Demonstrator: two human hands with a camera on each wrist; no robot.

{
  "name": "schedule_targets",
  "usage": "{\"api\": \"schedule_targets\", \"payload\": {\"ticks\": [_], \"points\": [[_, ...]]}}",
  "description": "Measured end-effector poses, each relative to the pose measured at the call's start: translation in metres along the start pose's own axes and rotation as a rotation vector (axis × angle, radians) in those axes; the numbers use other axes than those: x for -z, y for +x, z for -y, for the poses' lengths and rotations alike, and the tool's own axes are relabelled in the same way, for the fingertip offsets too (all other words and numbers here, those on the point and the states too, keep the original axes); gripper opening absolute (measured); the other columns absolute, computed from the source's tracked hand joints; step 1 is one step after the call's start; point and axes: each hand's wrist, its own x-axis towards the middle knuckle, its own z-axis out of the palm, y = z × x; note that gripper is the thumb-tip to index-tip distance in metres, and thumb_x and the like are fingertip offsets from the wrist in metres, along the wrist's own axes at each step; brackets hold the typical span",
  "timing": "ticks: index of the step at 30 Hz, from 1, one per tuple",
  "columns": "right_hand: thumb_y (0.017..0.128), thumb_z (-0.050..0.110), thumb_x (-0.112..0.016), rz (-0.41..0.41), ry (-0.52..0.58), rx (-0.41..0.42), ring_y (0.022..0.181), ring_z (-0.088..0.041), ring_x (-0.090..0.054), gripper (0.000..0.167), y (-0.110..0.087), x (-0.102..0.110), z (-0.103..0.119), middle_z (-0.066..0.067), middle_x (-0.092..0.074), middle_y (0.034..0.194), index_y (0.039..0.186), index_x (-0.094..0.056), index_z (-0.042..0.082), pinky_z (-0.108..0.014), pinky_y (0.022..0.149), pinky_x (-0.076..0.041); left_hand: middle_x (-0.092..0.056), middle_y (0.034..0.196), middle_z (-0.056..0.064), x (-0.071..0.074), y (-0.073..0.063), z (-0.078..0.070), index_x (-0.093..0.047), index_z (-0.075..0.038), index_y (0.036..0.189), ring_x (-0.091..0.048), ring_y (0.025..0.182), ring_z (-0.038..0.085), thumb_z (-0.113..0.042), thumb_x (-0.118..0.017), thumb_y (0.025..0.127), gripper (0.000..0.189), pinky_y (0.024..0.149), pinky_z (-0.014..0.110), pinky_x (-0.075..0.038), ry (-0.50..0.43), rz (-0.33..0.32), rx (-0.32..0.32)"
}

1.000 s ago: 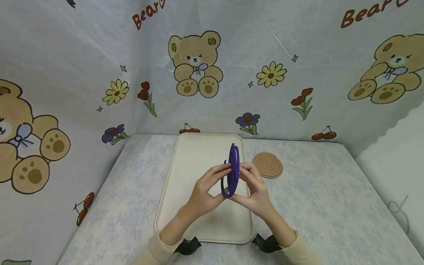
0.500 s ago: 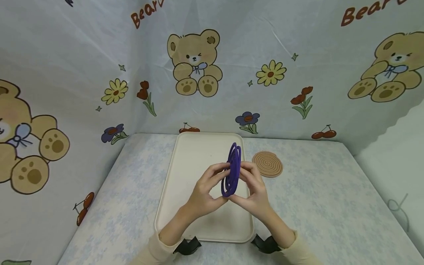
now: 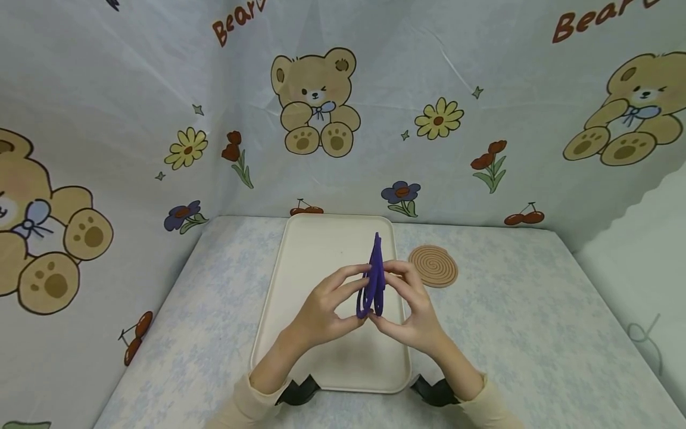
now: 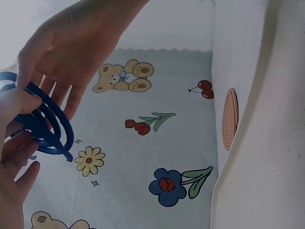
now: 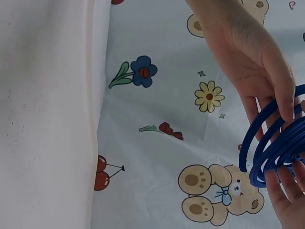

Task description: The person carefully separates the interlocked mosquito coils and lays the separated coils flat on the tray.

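Observation:
A purple spiral coil [image 3: 376, 277] stands on edge above the tray, between my two hands. My left hand [image 3: 324, 310] pinches it from the left, thumb at the bottom edge and fingers on its face. From the other side my right hand [image 3: 418, 310] grips it in the same way. Both wrist views show the coil [image 4: 64, 126] as blue, its rings spread apart, with a loose end sticking out. In the right wrist view some outer rings of the coil [image 5: 259, 126] stand away from the tighter middle. A brown spiral disc [image 3: 433, 266] lies flat right of the tray.
The cream rectangular tray [image 3: 313, 256] lies under the hands on a blue-white mottled table [image 3: 509, 333]. A bear-print cloth [image 3: 375, 119] hangs behind and along the left side. A thin pale-green cord [image 3: 643, 339] shows at the far right.
The coil has turned until it shows nearly edge-on, and its rings have shifted and parted at the bottom. Both hands keep hold, and the left fingers have straightened a little.

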Motion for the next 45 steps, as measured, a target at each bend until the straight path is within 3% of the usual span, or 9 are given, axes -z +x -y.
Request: {"api": "schedule_targets", "payload": {"ticks": [17,22,25,28,33,36,39,43,45], "points": [[0.083,0.03,-0.069,0.081,0.011,0.044,0.122,-0.018,-0.045,0.047,0.004,0.016,0.0,-0.02,-0.049,0.123,0.116,-0.061,-0.002,-0.018,0.102,-0.042,-0.057,0.127,0.013,0.009,0.001,0.0,-0.06,-0.006,0.109,-0.058,0.113,0.023,-0.016,-0.08,0.066,0.048,0.097,0.031,-0.05,0.109,0.043,-0.012],[0.086,0.021,-0.064,0.068,0.013,0.097,0.114,-0.016,-0.051,0.036,0.006,0.02,0.0,-0.02,-0.054,0.116,0.109,-0.063,-0.006,-0.018,0.096,-0.045,-0.059,0.125,0.013,0.014,0.001,0.002,-0.058,-0.007,0.104,-0.059,0.113,0.024,-0.023,-0.067,0.085,0.027,0.097,0.031,-0.05,0.128,0.017,-0.053],[0.091,0.017,-0.061,0.009,-0.06,0.161,0.098,-0.016,-0.056,0.028,0.008,0.022,-0.001,-0.021,-0.059,0.103,0.1,-0.065,-0.009,-0.019,0.081,-0.048,-0.061,0.121,0.014,0.017,0.002,0.003,-0.06,-0.007,0.104,-0.06,0.11,0.024,-0.027,-0.057,0.094,0.023,0.095,0.031,-0.051,0.158,-0.022,-0.093],[0.093,0.012,-0.059,-0.074,-0.147,0.221,0.085,-0.018,-0.057,0.025,0.01,0.022,-0.003,-0.023,-0.062,0.092,0.093,-0.067,-0.012,-0.019,0.071,-0.048,-0.065,0.113,0.013,0.021,0.003,0.005,-0.067,-0.008,0.103,-0.063,0.103,0.024,-0.026,-0.054,0.097,0.023,0.09,0.032,-0.054,0.219,-0.091,-0.143],[0.092,0.011,-0.062,-0.255,-0.22,0.237,0.082,-0.023,-0.061,0.026,0.011,0.022,-0.005,-0.023,-0.065,0.08,0.082,-0.07,-0.012,-0.018,0.082,-0.051,-0.069,0.092,0.009,0.026,0.006,0.009,-0.075,-0.007,0.093,-0.065,0.085,0.022,-0.016,-0.059,0.094,0.019,0.075,0.03,-0.055,0.284,-0.288,-0.223],[0.089,0.013,-0.065,-0.347,-0.231,0.198,0.088,-0.025,-0.063,0.027,0.01,0.022,-0.006,-0.018,-0.069,0.079,0.075,-0.07,-0.01,-0.023,0.091,-0.05,-0.069,0.082,0.008,0.027,0.008,0.01,-0.076,-0.007,0.085,-0.063,0.077,0.021,-0.012,-0.063,0.091,0.016,0.07,0.03,-0.055,0.281,-0.39,-0.243],[0.086,0.012,-0.069,-0.393,-0.21,0.121,0.1,-0.025,-0.061,0.023,0.008,0.022,-0.006,-0.016,-0.071,0.089,0.074,-0.071,-0.008,-0.028,0.096,-0.048,-0.068,0.08,0.008,0.027,0.008,0.011,-0.077,-0.007,0.08,-0.062,0.075,0.021,-0.013,-0.064,0.09,0.017,0.068,0.031,-0.054,0.289,-0.438,-0.228],[0.083,0.0,-0.069,-0.389,-0.053,-0.102,0.125,-0.023,-0.05,0.005,0.003,0.021,-0.002,-0.018,-0.059,0.126,0.082,-0.074,0.001,-0.027,0.106,-0.043,-0.067,0.082,0.01,0.022,0.005,0.013,-0.076,-0.007,0.077,-0.06,0.078,0.024,-0.018,-0.066,0.089,0.019,0.068,0.032,-0.052,0.331,-0.508,-0.16],[0.083,-0.007,-0.065,-0.373,0.092,-0.241,0.132,-0.023,-0.045,0.016,0.002,0.021,0.001,-0.018,-0.047,0.141,0.086,-0.075,0.005,-0.024,0.107,-0.043,-0.066,0.084,0.011,0.02,0.003,0.013,-0.077,-0.007,0.076,-0.057,0.077,0.025,-0.022,-0.068,0.089,0.022,0.066,0.032,-0.047,0.362,-0.558,-0.096]]}}
